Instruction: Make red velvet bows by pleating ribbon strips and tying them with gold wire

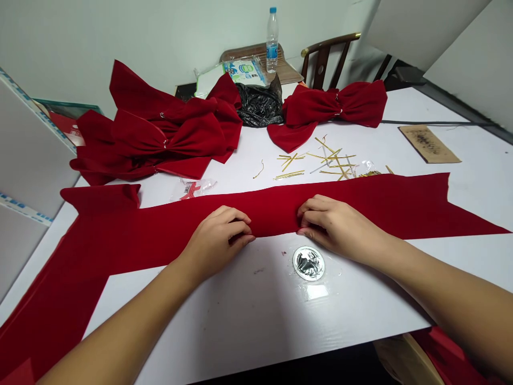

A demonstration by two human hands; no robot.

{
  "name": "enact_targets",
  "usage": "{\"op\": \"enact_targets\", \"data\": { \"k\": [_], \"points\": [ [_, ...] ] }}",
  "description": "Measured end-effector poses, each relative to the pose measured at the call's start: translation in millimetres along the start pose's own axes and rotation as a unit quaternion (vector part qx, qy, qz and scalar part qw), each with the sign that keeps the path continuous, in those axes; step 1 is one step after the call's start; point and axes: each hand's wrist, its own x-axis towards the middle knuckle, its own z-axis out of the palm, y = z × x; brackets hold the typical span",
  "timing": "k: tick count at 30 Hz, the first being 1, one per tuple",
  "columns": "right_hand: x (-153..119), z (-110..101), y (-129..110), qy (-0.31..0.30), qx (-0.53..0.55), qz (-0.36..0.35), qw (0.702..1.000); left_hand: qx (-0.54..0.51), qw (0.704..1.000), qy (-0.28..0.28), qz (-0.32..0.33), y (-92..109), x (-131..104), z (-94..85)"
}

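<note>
A wide red velvet-like ribbon (pixel 272 211) lies flat across the white table, its right end cut at a slant. At its left the ribbon folds over and runs down toward the near left corner. My left hand (pixel 218 238) rests on the ribbon, thumb and fingers closed on its near edge. Further right, my right hand (pixel 326 224) is also closed on that near edge, fingers curled, with a short stretch of ribbon between the two hands. Just below my right hand sits a round silver disc (pixel 308 263) on the tabletop.
Finished-looking red bows (pixel 176 133) are piled at the back left, more bows (pixel 336 107) at the back right. Between them is a black plastic bag (pixel 260 104). Gold twist ties (pixel 332 160) lie scattered behind the ribbon. A brown card (pixel 429 144) and a water bottle (pixel 272 43) stand further off.
</note>
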Motion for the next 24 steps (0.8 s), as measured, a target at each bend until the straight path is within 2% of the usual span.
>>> {"op": "enact_targets", "data": {
  "k": [5,14,21,24],
  "points": [
    [0.8,0.2,-1.7,-0.004,-0.002,0.027,1.0,-0.006,1.0,0.007,-0.009,0.2,0.0,0.3],
    [0.6,2.3,2.4,0.019,0.036,0.016,0.999,-0.052,0.998,0.023,-0.018,4.3,1.6,0.4],
    [2.8,1.3,2.3,0.025,0.098,0.068,0.993,-0.106,0.987,0.023,-0.12,9.7,2.0,0.3],
    [3.8,-0.1,0.9,0.015,0.091,0.099,0.991,-0.091,0.984,0.01,-0.154,11.9,2.7,-1.9]
  ]
}}
